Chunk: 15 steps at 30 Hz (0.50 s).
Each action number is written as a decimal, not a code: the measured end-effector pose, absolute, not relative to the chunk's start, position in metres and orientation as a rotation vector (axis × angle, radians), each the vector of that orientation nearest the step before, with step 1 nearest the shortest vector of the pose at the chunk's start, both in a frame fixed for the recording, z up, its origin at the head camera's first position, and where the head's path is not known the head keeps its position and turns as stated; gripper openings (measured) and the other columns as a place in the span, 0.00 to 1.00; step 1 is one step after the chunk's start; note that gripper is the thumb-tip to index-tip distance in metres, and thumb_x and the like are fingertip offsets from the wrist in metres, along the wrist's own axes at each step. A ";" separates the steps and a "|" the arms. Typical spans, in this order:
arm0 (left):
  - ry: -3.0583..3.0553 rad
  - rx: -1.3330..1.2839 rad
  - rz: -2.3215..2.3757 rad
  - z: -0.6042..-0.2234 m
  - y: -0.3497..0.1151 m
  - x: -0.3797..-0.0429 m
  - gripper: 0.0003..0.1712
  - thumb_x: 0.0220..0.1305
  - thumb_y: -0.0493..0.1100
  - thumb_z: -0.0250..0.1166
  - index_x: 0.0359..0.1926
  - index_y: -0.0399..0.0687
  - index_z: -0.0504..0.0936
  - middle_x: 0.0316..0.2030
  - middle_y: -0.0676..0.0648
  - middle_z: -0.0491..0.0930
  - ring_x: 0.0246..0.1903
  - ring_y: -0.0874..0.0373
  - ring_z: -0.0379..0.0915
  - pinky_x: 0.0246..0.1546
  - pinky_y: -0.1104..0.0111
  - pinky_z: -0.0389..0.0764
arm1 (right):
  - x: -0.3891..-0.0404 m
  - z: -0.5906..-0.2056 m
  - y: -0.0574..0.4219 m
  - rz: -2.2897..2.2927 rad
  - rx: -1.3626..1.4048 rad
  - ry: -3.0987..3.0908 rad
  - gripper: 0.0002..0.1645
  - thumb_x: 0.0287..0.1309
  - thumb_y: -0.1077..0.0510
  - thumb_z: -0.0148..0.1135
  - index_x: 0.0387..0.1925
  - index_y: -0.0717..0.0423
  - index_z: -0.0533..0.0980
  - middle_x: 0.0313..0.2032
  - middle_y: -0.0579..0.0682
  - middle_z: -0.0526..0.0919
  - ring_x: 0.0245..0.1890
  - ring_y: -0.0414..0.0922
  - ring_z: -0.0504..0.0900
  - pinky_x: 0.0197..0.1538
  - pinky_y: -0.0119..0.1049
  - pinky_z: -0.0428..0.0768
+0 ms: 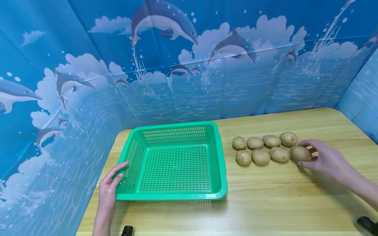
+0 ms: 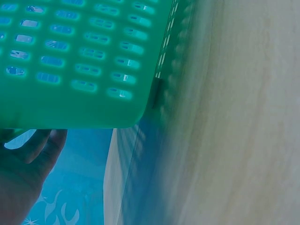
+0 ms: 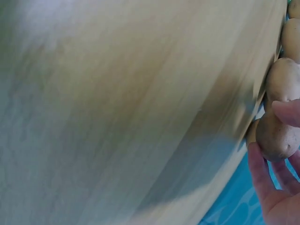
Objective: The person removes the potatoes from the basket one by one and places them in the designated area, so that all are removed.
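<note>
A green plastic basket (image 1: 175,196) with slotted walls stands on the table, with nothing inside it. My left hand (image 1: 110,188) grips its left rim, fingertips over the edge; the basket's underside and wall fill the upper left of the left wrist view. To the right of the basket, several potatoes lie in two rows, among them one at the near left (image 1: 243,158) and one at the far right (image 1: 288,139). The potato (image 1: 301,153) at the right end of the near row is held between the thumb and fingers of my right hand (image 1: 330,160), beside its neighbour potato (image 1: 280,154).
The wooden table (image 1: 265,203) has rounded far corners. A blue dolphin-print cloth (image 1: 189,95) hangs behind it and along the sides. Dark objects show at the near edge, one by my left forearm (image 1: 127,230) and another at the right (image 1: 367,224).
</note>
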<state>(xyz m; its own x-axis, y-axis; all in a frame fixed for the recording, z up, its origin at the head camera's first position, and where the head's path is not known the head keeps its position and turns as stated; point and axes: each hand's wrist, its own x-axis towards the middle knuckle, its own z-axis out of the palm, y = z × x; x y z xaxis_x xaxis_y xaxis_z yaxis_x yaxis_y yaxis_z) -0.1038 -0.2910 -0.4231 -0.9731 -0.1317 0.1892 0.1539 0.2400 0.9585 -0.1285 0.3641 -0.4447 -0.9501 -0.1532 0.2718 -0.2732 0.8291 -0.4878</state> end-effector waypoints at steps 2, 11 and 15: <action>-2.283 -0.019 -1.803 -0.423 -0.291 -0.104 0.19 0.75 0.34 0.50 0.63 0.38 0.76 0.63 0.43 0.74 0.69 0.57 0.58 0.66 0.55 0.54 | -0.130 -0.446 0.365 0.784 0.314 -2.824 0.40 0.36 0.63 0.82 0.53 0.67 0.73 0.45 0.66 0.80 0.38 0.45 0.80 0.28 0.31 0.77; -2.285 -0.025 -1.798 -0.424 -0.290 -0.104 0.19 0.75 0.34 0.50 0.63 0.38 0.75 0.63 0.43 0.74 0.69 0.57 0.58 0.66 0.56 0.55 | -0.135 -0.452 0.369 0.790 0.309 -2.890 0.41 0.40 0.62 0.81 0.56 0.68 0.71 0.45 0.69 0.79 0.39 0.63 0.81 0.29 0.34 0.76; -2.284 -0.023 -1.793 -0.424 -0.290 -0.104 0.19 0.75 0.34 0.50 0.63 0.38 0.76 0.63 0.43 0.74 0.69 0.58 0.58 0.66 0.57 0.55 | -0.138 -0.453 0.370 0.802 0.327 -2.879 0.41 0.41 0.62 0.80 0.57 0.68 0.71 0.47 0.69 0.78 0.40 0.63 0.80 0.29 0.32 0.76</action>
<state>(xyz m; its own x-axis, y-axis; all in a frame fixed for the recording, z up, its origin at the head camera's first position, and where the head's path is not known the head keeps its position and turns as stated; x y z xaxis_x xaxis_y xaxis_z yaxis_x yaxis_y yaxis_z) -0.1037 -0.2903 -0.4239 -0.9719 -0.1327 0.1945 0.1574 0.2480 0.9559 -0.1375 0.3698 -0.4528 -0.9674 -0.1715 0.1866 -0.2432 0.8347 -0.4940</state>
